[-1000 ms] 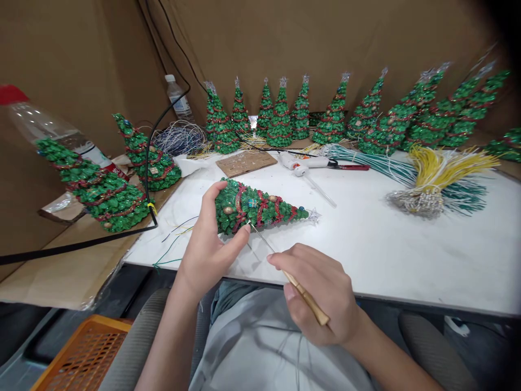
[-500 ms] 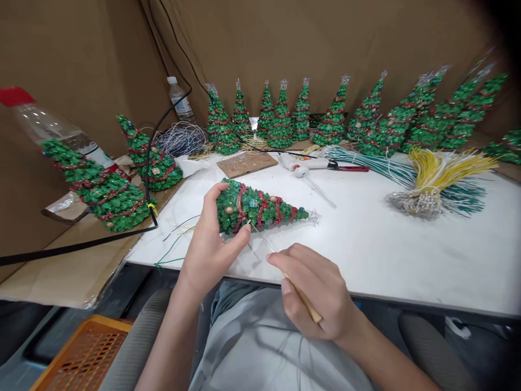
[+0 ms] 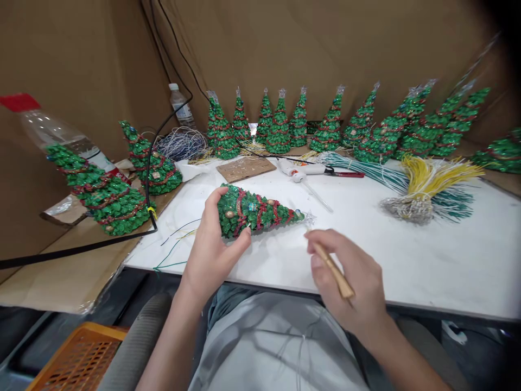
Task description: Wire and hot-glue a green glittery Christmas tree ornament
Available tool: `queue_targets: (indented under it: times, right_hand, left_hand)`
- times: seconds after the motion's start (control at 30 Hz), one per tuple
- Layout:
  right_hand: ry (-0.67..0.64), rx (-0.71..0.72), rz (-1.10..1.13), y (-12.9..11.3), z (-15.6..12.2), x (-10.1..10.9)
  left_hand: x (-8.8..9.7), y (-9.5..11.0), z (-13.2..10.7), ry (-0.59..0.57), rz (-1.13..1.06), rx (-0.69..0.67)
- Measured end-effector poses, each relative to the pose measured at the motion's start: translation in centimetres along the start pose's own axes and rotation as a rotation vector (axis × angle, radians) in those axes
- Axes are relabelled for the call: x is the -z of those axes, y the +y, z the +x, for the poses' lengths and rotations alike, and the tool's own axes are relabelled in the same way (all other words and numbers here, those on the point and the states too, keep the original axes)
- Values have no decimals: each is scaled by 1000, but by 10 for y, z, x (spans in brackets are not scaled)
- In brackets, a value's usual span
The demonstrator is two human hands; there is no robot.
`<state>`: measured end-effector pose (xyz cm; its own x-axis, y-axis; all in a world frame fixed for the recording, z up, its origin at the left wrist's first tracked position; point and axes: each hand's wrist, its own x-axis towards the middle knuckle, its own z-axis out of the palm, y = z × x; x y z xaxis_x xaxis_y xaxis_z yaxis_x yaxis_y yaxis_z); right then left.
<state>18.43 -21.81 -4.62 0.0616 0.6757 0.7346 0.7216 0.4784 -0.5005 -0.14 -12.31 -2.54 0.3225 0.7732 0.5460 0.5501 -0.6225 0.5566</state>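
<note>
Left hand (image 3: 211, 244) on the tree (image 3: 256, 214), right hand (image 3: 354, 282) on the wooden-handled tool (image 3: 336, 274)!
Left fingers grip the sideways tree's base, between the tabletop (image 3: 407, 266) near and far edges, star (image 3: 310, 218) pointing right; a glue gun (image 3: 299, 177) sits toward the far edge; right fingers close round the handle, near the star; a wire bundle (image 3: 425, 190) lies toward the right edge.

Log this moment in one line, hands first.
left hand: gripping tree on its side | right hand: holding wooden-handled tool near star | glue gun: on white table
</note>
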Motion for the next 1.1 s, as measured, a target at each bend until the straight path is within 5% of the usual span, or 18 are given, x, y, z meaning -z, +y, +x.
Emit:
queue_targets:
  times: [0.1,0.23,0.6,0.7,0.87,1.1]
  right_hand:
    - [-63,-78,-344,18,6,19]
    - [-319,-119,-615,48,11,39]
    - [-689,-224,-509,86,42,66]
    - [-655,-357,-684,113,75,69]
    - [-705,-336,-925,165,121,60]
    - [-829,-267,-928,199,134,47]
  left_hand:
    - [0,2,0,-3,-11,23]
    - [0,2,-1,-13,-16,57]
    - [-1,0,-3,16,-47,43]
    - [-2,0,-4,19,-55,43]
    - [-2,-2,-5,6,-59,39]
    - [-1,0,-6,-12,-49,45]
